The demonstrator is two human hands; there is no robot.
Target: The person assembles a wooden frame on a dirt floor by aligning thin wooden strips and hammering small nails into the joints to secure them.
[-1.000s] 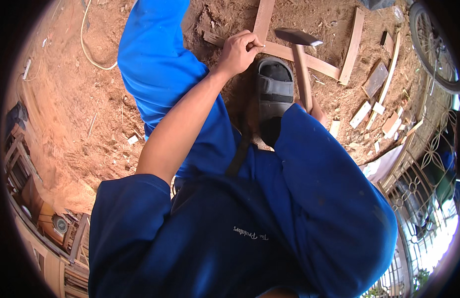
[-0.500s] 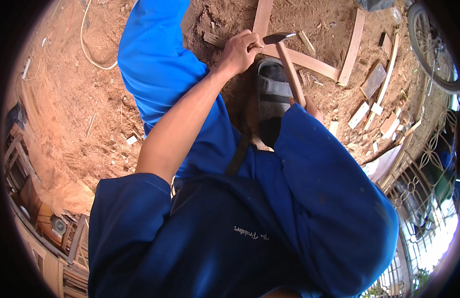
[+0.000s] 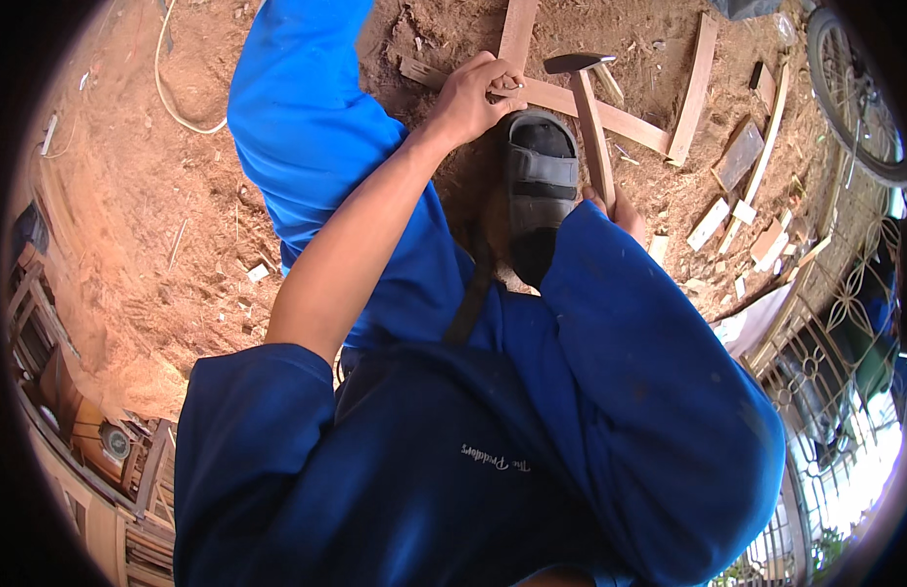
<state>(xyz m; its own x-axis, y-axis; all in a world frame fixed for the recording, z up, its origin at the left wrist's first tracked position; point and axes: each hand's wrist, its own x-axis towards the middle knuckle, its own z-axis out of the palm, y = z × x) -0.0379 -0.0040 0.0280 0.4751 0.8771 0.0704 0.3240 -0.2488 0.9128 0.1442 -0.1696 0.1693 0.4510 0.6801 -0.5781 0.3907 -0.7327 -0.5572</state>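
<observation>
A hammer (image 3: pixel 594 142) with a wooden handle and dark metal head is in my right hand (image 3: pixel 622 213), which is closed round the handle's lower end and partly hidden by my blue-clad knee. Its head stands to the right of my left hand (image 3: pixel 480 98). My left hand is pinched shut at the spot where a wooden strip (image 3: pixel 610 119) meets an upright wooden strip (image 3: pixel 517 34). Anything between its fingertips is too small to make out. Just below the joined strips is my foot in a dark grey sandal (image 3: pixel 544 168).
Another wooden strip (image 3: pixel 695 88) joins the frame's right end. Wood offcuts (image 3: pixel 737 157) litter the dirt ground at right, near a bicycle wheel (image 3: pixel 850 93) and a metal lattice (image 3: pixel 816 382). A pale cable (image 3: pixel 170 108) curves at upper left; stacked timber (image 3: pixel 106 528) lies lower left.
The hammer head has moved away from my left hand, to the right and slightly up. My left hand stays at the joint, its fingers slightly shifted.
</observation>
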